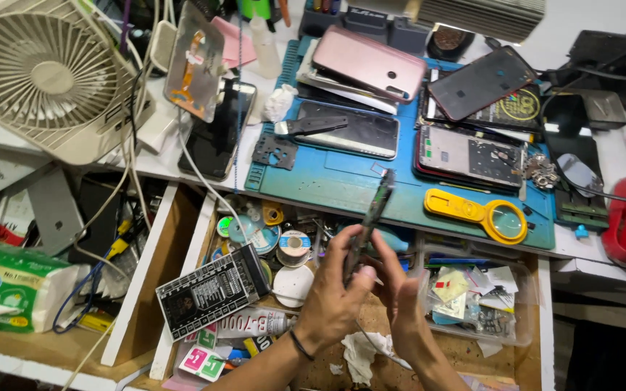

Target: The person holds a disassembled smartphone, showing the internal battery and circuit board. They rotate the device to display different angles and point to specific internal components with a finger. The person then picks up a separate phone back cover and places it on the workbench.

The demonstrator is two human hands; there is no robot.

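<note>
My left hand (335,293) and my right hand (398,289) together hold a dismantled phone (371,213) edge-on, upright and tilted, above an open drawer (182,239). The left hand, with a dark band at its wrist, grips the phone's lower end from the left. My right hand touches the lower edge from the right; its fingers are partly hidden behind the left hand. Whether it holds a small tool I cannot tell.
A blue work mat (342,181) carries several opened phones, a pink phone back (371,61) and a yellow magnifier (487,213). A desk fan (45,72) stands far left. The drawer holds tape rolls, a black circuit board (211,289), a glue tube and a clear parts box (472,297). A tissue pack (9,289) lies at left.
</note>
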